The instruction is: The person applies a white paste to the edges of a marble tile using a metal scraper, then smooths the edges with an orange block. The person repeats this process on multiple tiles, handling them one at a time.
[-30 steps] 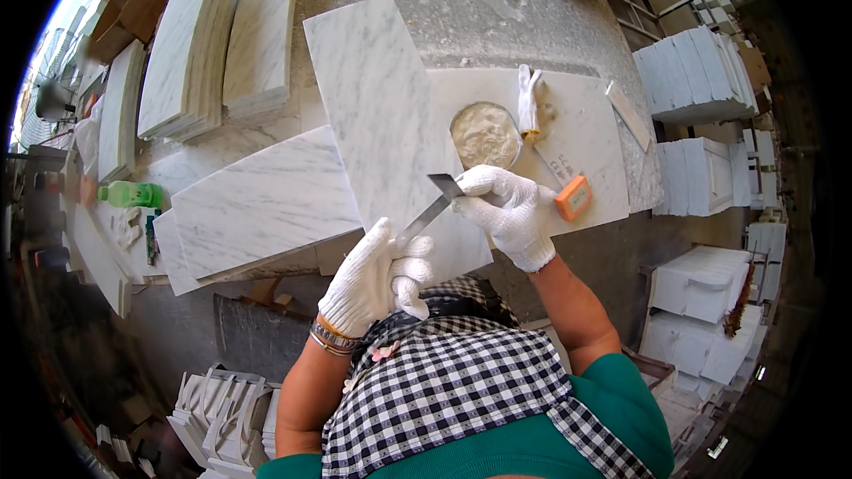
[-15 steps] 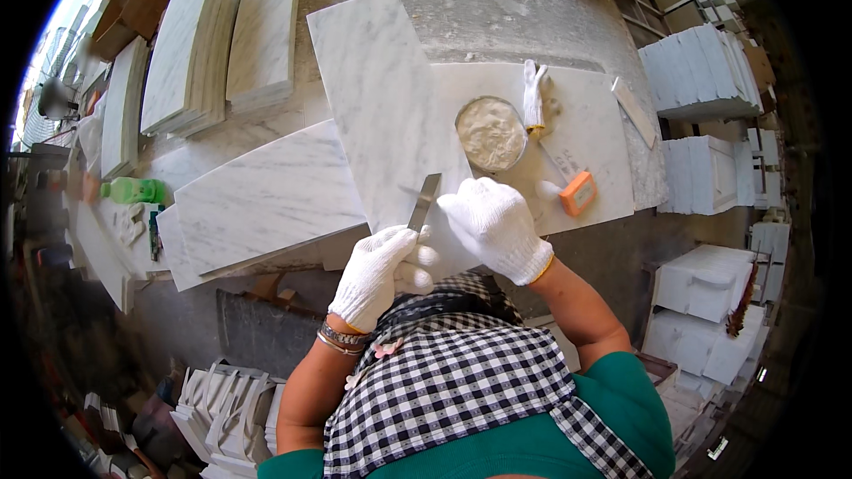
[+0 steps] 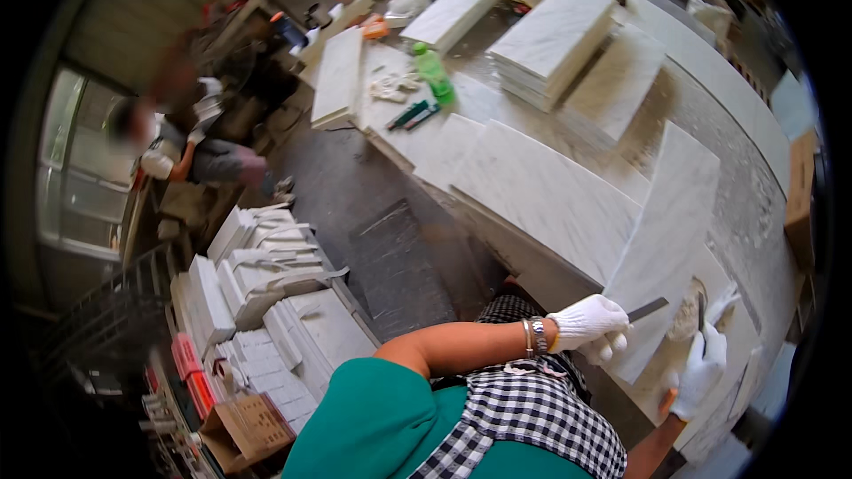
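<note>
White knitted cloth gloves cover the left hand [image 3: 586, 321] and the right hand [image 3: 699, 371], soft and matt. The blade [image 3: 648, 309] between them is dark, flat metal, dull rather than shiny. Under it, the marble slab [image 3: 666, 239] shows pale grey veining, smooth with a soft sheen. The paste [image 3: 685, 319] looks grainy, off-white, rough. There's a metal bracelet [image 3: 532, 337] glinting at the wrist, a checked cloth apron [image 3: 524, 417], a glossy green plastic bottle [image 3: 433, 71], and a brown cardboard box [image 3: 244, 430], matt.
</note>
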Demonstrator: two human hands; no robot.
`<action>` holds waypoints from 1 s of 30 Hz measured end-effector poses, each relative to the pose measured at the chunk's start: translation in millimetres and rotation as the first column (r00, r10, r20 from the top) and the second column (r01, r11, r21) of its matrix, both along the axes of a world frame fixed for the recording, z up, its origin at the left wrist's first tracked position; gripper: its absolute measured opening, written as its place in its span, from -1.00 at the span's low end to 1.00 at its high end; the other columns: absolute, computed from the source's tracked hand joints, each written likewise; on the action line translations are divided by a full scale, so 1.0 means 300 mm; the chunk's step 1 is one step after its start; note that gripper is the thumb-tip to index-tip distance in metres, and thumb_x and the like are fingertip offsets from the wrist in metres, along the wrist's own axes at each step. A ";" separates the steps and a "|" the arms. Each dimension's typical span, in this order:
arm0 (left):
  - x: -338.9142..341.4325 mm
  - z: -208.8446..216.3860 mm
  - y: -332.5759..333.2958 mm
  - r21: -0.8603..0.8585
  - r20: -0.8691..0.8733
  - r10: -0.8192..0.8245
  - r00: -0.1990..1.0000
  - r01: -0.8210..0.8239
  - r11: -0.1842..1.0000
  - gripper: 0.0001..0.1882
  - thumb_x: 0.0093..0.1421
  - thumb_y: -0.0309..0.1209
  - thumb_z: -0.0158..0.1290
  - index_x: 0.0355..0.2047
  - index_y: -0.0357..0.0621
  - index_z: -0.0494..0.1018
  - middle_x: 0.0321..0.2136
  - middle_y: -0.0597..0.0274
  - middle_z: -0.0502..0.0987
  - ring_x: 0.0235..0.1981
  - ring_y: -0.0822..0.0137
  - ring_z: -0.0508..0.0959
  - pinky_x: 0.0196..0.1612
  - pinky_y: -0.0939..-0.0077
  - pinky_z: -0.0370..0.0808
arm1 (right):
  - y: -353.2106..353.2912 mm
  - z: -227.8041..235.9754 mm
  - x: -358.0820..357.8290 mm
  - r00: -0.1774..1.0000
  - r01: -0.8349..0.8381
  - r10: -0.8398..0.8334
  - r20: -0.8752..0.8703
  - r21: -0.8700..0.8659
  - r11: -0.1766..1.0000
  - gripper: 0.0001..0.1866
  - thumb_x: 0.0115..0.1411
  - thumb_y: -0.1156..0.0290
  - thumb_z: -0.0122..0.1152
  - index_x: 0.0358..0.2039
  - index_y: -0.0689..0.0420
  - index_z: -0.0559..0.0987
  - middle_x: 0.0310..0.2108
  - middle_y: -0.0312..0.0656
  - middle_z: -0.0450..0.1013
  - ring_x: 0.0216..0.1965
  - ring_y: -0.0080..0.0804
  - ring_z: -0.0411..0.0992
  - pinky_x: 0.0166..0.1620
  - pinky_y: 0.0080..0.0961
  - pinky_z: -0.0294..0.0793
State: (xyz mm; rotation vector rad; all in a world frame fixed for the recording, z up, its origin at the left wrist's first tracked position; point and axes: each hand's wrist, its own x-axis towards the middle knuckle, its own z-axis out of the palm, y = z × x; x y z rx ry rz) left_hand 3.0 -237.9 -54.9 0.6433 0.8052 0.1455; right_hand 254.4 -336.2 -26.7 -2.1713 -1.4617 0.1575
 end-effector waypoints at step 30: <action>0.085 0.035 -0.076 -0.189 0.466 -0.035 0.884 0.138 0.972 -0.58 0.48 -0.06 -0.03 -0.29 -0.19 0.48 -0.56 0.31 0.54 -0.73 0.43 0.57 -0.61 0.47 0.65 | -0.054 -0.029 -0.249 0.229 0.033 0.276 -0.933 0.291 0.956 -0.51 0.34 0.08 0.32 -0.04 0.31 0.55 -0.15 -0.13 0.53 -0.16 -0.43 0.49 -0.11 -0.48 0.50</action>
